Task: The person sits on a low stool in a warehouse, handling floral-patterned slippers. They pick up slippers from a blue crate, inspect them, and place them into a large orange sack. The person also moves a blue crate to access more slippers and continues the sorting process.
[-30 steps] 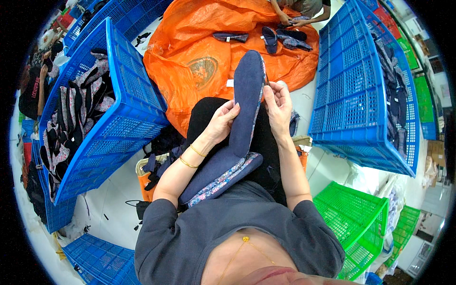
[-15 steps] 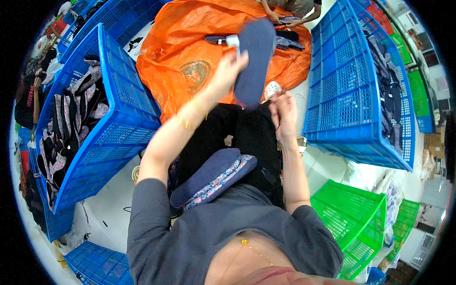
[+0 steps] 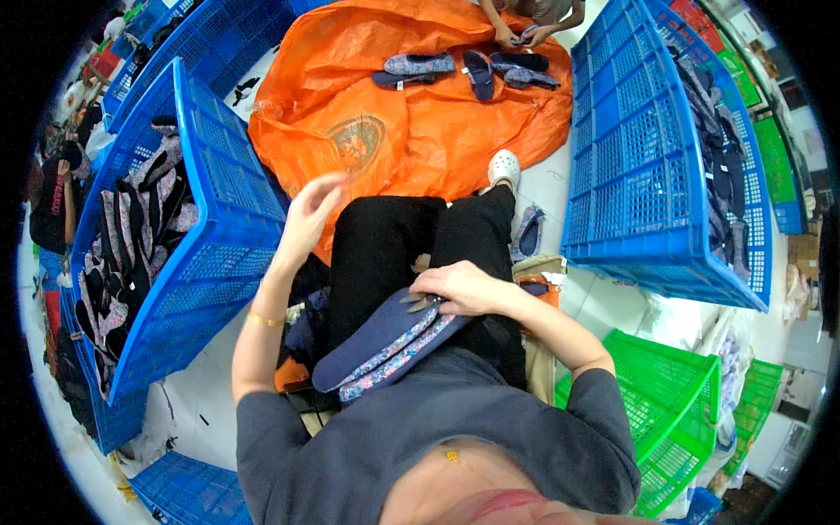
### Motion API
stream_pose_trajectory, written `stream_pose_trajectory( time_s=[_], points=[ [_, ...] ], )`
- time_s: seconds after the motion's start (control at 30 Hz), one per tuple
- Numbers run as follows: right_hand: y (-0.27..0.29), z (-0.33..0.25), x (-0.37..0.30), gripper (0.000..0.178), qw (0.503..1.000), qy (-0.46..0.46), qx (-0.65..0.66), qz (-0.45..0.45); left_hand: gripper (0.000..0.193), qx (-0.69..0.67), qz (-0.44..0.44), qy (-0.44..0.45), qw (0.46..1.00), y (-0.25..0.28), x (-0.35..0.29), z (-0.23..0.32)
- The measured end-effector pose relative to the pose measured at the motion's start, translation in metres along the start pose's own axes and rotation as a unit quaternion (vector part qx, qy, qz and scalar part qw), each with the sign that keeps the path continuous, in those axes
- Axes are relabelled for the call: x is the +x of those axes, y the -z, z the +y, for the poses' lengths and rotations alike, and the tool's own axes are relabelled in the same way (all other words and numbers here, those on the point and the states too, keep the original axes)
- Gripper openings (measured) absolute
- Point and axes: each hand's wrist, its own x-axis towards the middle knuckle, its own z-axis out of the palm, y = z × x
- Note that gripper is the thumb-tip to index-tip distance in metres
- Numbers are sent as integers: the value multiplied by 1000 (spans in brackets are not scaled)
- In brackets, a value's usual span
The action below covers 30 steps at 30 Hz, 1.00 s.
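Note:
Across my lap lies a stack of navy slippers [image 3: 372, 346] with floral sides. My right hand [image 3: 464, 289] rests at the far right end of the stack, fingers closed around small metal snips [image 3: 420, 304] whose blades poke out over the top slipper. Whether those fingers also grip a slipper, I cannot tell. My left hand [image 3: 317, 206] is raised beside my left thigh, empty, its fingers extended. Beyond my knees, a floral slipper [image 3: 420, 64] and a navy slipper [image 3: 402, 80] with a white tag lie side by side on an orange sheet [image 3: 297, 114].
More slippers [image 3: 479, 74] lie on the sheet near another person's hands [image 3: 525, 37]. Blue crates [image 3: 232, 236] filled with slippers stand on my left; another blue crate [image 3: 630, 149] stands right. A green crate [image 3: 647, 385] is at my right elbow. A loose slipper [image 3: 529, 232] lies on the floor.
The navy slipper has left my left hand, which has drawn back left and nearer. My right hand has come down to the lap stack. A floral slipper now shows on the sheet.

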Motion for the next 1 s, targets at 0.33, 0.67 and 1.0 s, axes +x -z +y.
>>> stream_pose_trajectory(
  time_s=[0.33, 0.67, 1.0],
  points=[
    [40, 9, -63, 32, 807, -136, 366, 443, 30, -179, -8, 67, 982, -5, -52, 18],
    [56, -5, -72, 15, 649, -192, 440, 590, 55, 21, 6, -114, 993, -62, -16, 40],
    [62, 2, -42, 13, 615, -121, 423, 655, 65, 428, -59, -363, 826, -127, -22, 72]
  ],
)
